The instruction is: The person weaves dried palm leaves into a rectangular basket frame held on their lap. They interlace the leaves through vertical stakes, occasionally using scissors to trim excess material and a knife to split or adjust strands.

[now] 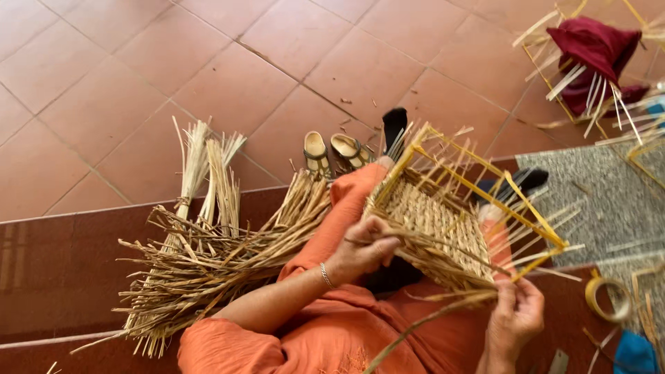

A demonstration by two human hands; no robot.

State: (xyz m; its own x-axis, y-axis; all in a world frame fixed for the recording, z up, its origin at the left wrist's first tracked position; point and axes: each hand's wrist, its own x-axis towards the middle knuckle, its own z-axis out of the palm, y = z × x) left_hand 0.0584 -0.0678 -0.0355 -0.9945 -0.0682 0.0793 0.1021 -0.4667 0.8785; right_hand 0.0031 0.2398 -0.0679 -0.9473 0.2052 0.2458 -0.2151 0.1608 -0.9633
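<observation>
Both hands on woven basket

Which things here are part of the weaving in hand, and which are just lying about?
In use: left hand, right hand, half-woven basket, yellow frame, loose strand, straw pile.

Lying about: sandals, tape roll, red cloth, blue item.
</observation>
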